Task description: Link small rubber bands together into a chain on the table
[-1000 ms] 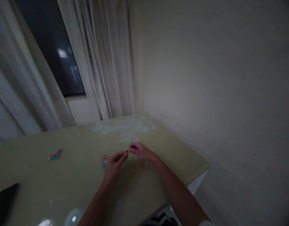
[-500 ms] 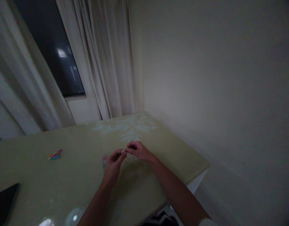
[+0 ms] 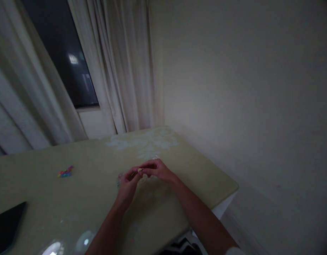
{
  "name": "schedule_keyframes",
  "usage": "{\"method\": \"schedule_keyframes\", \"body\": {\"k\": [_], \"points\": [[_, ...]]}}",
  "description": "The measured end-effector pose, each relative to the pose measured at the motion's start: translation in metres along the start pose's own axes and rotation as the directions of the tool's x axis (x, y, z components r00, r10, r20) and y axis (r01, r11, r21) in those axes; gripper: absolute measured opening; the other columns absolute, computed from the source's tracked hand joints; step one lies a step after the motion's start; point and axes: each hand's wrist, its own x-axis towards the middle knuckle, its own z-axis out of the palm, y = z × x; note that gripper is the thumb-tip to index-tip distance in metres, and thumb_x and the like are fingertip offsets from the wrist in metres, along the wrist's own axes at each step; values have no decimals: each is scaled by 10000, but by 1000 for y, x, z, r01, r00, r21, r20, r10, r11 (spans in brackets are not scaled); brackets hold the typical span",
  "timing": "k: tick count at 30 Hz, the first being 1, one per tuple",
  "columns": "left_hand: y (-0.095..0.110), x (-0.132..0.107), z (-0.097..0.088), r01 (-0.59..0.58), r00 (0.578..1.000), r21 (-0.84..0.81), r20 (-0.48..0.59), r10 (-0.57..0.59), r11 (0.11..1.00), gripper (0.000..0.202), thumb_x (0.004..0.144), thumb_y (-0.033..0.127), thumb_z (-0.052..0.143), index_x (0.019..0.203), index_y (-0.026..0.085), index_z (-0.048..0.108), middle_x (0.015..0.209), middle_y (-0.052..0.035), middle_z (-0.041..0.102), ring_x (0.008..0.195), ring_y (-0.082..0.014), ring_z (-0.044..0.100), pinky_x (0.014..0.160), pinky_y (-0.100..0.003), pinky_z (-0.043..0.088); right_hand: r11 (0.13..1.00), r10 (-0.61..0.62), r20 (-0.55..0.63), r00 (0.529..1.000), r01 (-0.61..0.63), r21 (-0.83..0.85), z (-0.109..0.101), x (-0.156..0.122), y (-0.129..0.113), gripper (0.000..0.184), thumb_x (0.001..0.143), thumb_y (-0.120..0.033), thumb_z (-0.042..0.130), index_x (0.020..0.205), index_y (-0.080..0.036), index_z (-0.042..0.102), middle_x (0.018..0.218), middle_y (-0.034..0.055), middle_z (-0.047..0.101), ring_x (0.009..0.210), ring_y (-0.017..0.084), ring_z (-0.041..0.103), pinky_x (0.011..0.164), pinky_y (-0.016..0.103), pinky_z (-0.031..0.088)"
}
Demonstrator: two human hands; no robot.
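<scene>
Above the table [image 3: 91,198], my left hand [image 3: 128,184] pinches a small yellowish piece [image 3: 140,170] between thumb and fingers. My right hand [image 3: 156,170] meets it there, its fingertips closed on the same piece from the right. The piece is too small to tell its kind. Behind my left hand, partly hidden by it, lie small pink and teal pieces [image 3: 119,180]. Some clear or whitish loops [image 3: 143,179] show on the table just below my fingers.
A little heap of brightly coloured pieces [image 3: 65,172] lies on the left of the table. A dark flat object [image 3: 9,226] rests at the near left. A wall [image 3: 232,106] borders the table's right side; curtains [image 3: 128,71] hang behind it.
My fingers have shifted slightly around the yellowish piece, and my right hand's fingers have come closer to my left. The whole view has swung a little to the left.
</scene>
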Motion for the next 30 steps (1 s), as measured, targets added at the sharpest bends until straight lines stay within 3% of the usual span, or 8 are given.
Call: {"method": "schedule_keyframes", "body": {"k": [10,16,23,27,30], "points": [[0,1,-5,-4,998,38,-69,7,999,290,697,420,904,803,176,789,810,-56,775,761,-197,677,756,-293,537,995,-24,-90,996,15,-101,4,0,1,527,729,-645,838,889,-156,727,730,-4,653,633,121,537,611,258,431],[5,2,-8,-48,998,5,-33,48,999,223,752,376,884,803,195,764,825,-24,709,835,-178,642,804,-264,514,963,-180,-73,981,161,-214,14,-2,-5,447,859,-598,765,900,-164,663,786,-4,613,704,134,532,695,275,432],[53,-12,-9,-88,984,-52,150,95,995,176,786,298,869,740,194,734,972,-43,606,925,-184,601,808,-274,514,882,-411,-38,911,387,-267,38,-26,-56,299,975,-479,676,906,-191,638,809,1,569,732,149,527,706,283,444],[84,-25,-5,-104,944,-97,303,129,990,85,799,265,867,813,236,788,978,-47,589,911,-187,600,775,-292,519,832,-529,-55,847,505,-230,48,-44,-86,188,963,-387,714,898,-215,675,795,3,580,702,149,540,687,295,457],[98,-30,0,-111,921,-130,359,151,985,73,788,279,883,777,250,816,916,-45,587,842,-179,604,732,-304,528,822,-555,-71,829,533,-200,51,-51,-93,138,936,-358,756,891,-237,710,756,6,593,685,159,551,675,316,463]]}}
